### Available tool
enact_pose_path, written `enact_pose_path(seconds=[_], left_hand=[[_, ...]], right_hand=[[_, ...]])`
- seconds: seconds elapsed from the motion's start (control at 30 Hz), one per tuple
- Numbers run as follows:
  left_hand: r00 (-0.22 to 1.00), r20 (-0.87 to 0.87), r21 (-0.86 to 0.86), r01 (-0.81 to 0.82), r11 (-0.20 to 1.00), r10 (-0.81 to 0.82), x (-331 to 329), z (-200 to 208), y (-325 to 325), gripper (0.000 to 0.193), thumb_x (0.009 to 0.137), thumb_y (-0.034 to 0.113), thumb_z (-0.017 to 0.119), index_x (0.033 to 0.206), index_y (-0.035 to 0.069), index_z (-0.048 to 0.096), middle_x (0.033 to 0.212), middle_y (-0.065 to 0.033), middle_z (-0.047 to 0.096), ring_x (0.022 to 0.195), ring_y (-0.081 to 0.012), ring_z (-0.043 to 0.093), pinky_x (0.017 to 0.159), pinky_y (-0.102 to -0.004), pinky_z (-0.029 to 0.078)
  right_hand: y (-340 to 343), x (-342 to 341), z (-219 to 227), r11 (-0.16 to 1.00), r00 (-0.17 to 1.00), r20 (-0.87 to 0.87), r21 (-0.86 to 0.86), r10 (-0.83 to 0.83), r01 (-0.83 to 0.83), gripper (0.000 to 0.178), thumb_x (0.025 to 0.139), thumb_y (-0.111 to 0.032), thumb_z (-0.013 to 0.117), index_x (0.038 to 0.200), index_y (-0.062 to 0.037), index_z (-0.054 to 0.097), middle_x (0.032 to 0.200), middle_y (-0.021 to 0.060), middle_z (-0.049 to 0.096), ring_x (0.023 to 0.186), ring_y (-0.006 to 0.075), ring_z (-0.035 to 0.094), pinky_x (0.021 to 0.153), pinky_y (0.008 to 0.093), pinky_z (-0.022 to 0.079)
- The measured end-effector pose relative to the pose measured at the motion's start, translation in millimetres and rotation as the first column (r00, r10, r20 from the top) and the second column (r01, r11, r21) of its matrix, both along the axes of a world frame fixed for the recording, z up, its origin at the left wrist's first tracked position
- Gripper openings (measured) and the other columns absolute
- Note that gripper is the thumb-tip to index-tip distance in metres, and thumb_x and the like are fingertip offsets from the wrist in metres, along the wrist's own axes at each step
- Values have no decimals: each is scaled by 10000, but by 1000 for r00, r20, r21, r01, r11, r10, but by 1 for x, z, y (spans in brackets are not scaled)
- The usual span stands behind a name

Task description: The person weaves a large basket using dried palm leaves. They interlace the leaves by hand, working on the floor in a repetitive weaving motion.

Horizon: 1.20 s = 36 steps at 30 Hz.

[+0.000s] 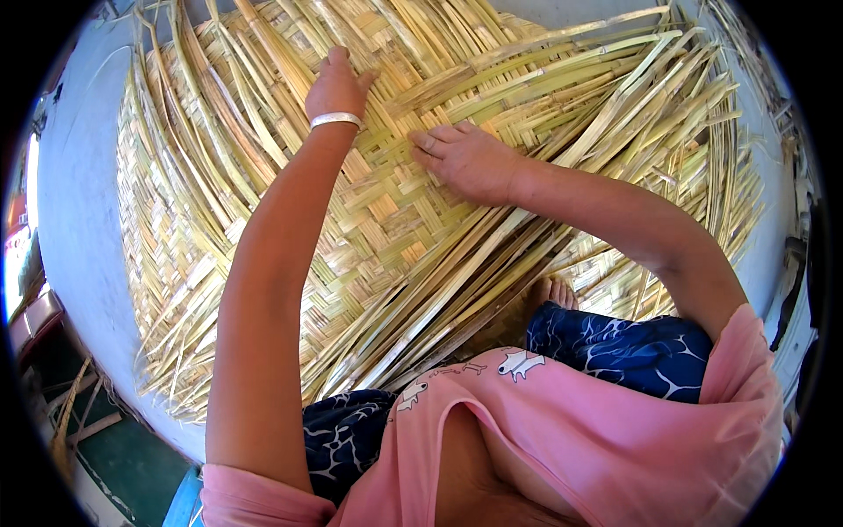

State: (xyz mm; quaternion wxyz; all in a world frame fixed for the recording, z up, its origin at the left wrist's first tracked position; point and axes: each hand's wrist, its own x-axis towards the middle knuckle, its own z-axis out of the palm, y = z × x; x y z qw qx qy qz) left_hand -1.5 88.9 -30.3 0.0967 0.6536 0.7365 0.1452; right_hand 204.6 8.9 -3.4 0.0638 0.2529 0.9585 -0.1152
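Observation:
A broad woven mat (379, 215) of flat yellow-green plant strips lies in front of me, its middle in a tight diagonal weave. My left hand (336, 88), with a silver bracelet at the wrist, is over its far part, next to long loose strips (255, 97). The thumb stands away from the fingers, and I see nothing held; the fingertips are partly hidden. Lower and to the right, my right hand (467, 164) rests on the weave with its fingers stretched leftward. Beside it, more unwoven strips (544, 88) fan out toward the upper right.
A thick bundle of loose strips (448, 285) crosses diagonally close to my body. My bare foot (555, 292) is on the mat, by the bundle. Pale blue-grey floor (83, 228) surrounds the mat. A dark green surface (132, 465) with scattered strips is at lower left.

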Motion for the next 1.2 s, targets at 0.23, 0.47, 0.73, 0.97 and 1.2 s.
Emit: enact_pose_path(seconds=[0.23,0.47,0.73,0.97,1.2], left_hand=[[946,259,-52,217,975,-196,-15,5,-15,261,853,286,618,949,49,572,838,-163,639,765,-310,629,685,-375,496],[930,256,-260,328,908,-263,-70,47,-120,177,854,182,605,942,30,577,809,-142,645,734,-236,638,688,-338,504],[760,650,-227,221,949,-22,-61,51,-80,419,906,215,560,1255,-5,486,1102,-160,633,871,-209,657,782,-292,540],[437,773,-477,-77,875,460,-36,24,-17,474,817,179,692,1185,-52,503,839,-145,653,696,-181,653,543,-240,528],[541,700,-567,26,823,465,-37,16,0,271,783,185,740,824,5,541,595,-44,526,457,-118,464,363,-244,359]], right_hand=[[5,-1,3,999,997,59,-5,52,-52,500,819,-166,510,1304,-54,458,1430,107,359,1254,219,396,1007,367,342],[13,13,-5,991,995,-93,-126,37,-49,395,840,-129,512,1230,-67,515,1371,104,425,1227,263,425,1002,393,357],[26,-20,17,959,995,-81,-280,-65,40,353,812,-82,536,1162,-44,543,1144,147,571,1067,322,529,939,385,424],[-12,-9,0,779,919,-199,-608,-340,157,357,819,-98,518,1159,3,551,1108,196,589,1040,367,544,924,392,429],[-2,-8,-3,791,966,-148,-607,-213,82,391,853,-115,540,1232,-24,508,1210,191,544,1118,358,503,990,400,379]])
